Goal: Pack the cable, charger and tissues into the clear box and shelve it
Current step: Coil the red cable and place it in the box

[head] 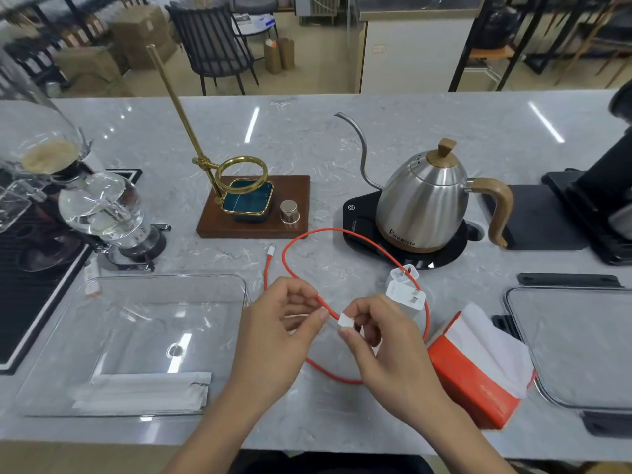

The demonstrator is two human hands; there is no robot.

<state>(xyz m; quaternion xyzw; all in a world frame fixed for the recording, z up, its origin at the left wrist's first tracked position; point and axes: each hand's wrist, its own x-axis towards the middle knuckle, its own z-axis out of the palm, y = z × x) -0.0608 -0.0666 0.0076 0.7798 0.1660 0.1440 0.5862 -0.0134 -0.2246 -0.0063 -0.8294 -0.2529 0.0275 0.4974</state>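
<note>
Hands: both over the tabletop (pixel 342 131) near its front edge, close together, each holding the cable.
Left hand (pixel 273 336): fingers curled, thumb and fingertips pinching the red cable (pixel 309 234) just short of its white plug.
Right hand (pixel 386 347): thumb and forefinger pinching the white plug (pixel 345 320) at the cable's end.
Cable: one loop runs up towards the kettle base and back past the charger; a second arc lies on the tabletop below the hands; the far end with a small connector (pixel 272 248) lies near the wooden stand.
Charger (pixel 405 295): white, prongs up, on the tabletop just beyond the right hand, touching a second white plug block (pixel 403 273) behind it.
Tissues (pixel 478 367): orange pack, white sheets showing, right of the hands, tilted.
Clear box (pixel 239 285): left of the hands, open; white flat packets (pixel 143 391) lie in its front part.
Lid (pixel 574 343): clear, black clips, far right.
Other: steel gooseneck kettle (pixel 424 196) on black base; brass dripper stand (pixel 253 200) on wood; glass siphon (pixel 99 206) at left.
</note>
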